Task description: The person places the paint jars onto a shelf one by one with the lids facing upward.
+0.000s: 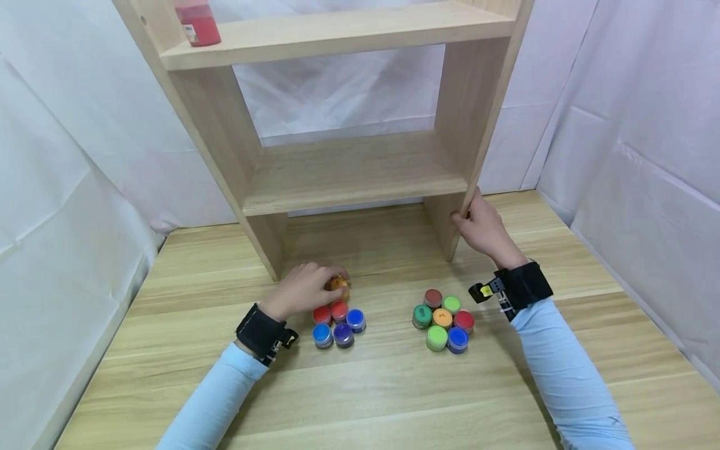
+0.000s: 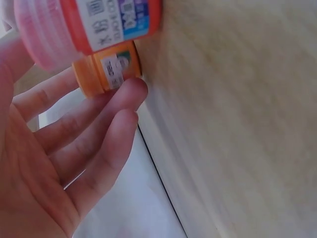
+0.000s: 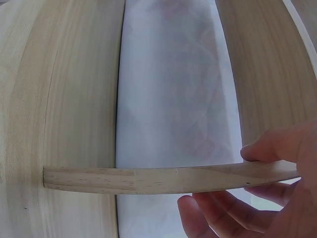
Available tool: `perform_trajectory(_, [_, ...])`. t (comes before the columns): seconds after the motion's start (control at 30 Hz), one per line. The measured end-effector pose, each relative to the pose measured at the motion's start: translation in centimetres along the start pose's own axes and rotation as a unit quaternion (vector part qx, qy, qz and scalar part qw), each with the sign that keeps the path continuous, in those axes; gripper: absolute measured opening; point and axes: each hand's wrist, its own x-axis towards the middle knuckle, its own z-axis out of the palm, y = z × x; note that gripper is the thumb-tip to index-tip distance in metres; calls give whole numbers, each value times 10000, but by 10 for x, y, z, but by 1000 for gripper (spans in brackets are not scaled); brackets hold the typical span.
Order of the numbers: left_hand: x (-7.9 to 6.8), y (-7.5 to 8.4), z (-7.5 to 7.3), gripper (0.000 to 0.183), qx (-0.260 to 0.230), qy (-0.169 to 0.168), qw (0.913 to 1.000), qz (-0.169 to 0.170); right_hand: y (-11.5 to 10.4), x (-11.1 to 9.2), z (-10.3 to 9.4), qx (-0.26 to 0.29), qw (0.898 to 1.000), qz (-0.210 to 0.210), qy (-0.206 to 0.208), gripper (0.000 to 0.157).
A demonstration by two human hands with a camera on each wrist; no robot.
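My left hand [image 1: 306,289] curls its fingers round an orange paint jar [image 1: 339,285] at the back of the left cluster. In the left wrist view the fingers lie along the orange jar's labelled side, and a red paint jar [image 2: 114,25] stands in front, hiding part of the hand. Two red jars, two blue jars and a purple jar [image 1: 344,335] sit just in front of this hand. On the other side, my right hand [image 1: 485,230] grips the front edge of the wooden shelf's right side panel [image 3: 173,179], thumb on one face and fingers on the other.
The wooden shelf unit [image 1: 360,167] stands at the back of the table [image 1: 388,400]. A red jar [image 1: 199,26] sits on its upper shelf, at the left. A second cluster of several jars, with an orange-lidded jar [image 1: 442,318] in its middle, stands right of centre. White cloth surrounds the table.
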Motion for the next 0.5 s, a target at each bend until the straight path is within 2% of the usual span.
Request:
perform_trajectory(0.27, [1, -3, 1, 26, -3, 60, 9998, -204, 0, 0, -1, 25, 10000, -52, 5, 68])
perform_trajectory(0.5, [0, -5, -1, 30, -191, 31, 9997, -172, -2, -2, -1, 82, 9999, -69, -12, 69])
